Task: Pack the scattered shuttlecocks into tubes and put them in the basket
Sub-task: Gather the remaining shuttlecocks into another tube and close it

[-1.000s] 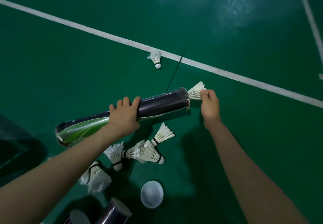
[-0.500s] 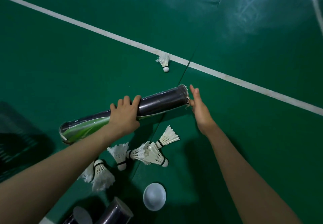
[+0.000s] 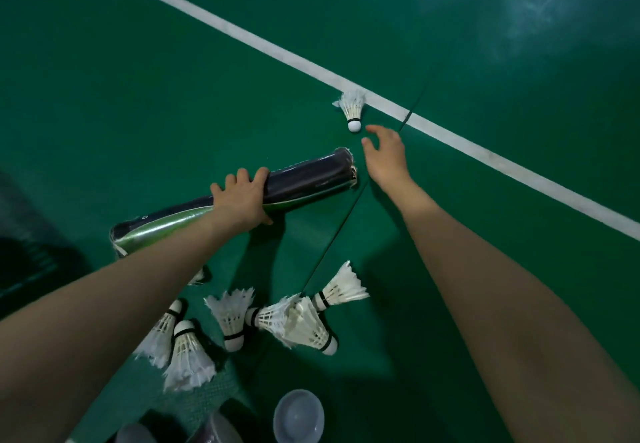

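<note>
My left hand point(image 3: 242, 198) grips a long black and green shuttlecock tube point(image 3: 311, 178) around its middle, holding it nearly level above the green floor. Its open end points right, with feather tips just showing at the rim. My right hand point(image 3: 386, 157) is empty, fingers spread, just past that open end and a short way below a single white shuttlecock point(image 3: 353, 108) lying by the white court line. Several more shuttlecocks point(image 3: 294, 321) lie in a loose cluster on the floor under my arms.
A round translucent tube cap point(image 3: 298, 416) lies at the bottom. Ends of other tubes point(image 3: 214, 428) show at the bottom edge. A dark basket point(image 3: 20, 262) sits at the far left. A white court line point(image 3: 502, 165) crosses diagonally.
The shuttlecock sticking out of the tube's end was pushed inside by my right hand. That hand then left the tube and moved up towards the lone shuttlecock. My left hand kept its grip.
</note>
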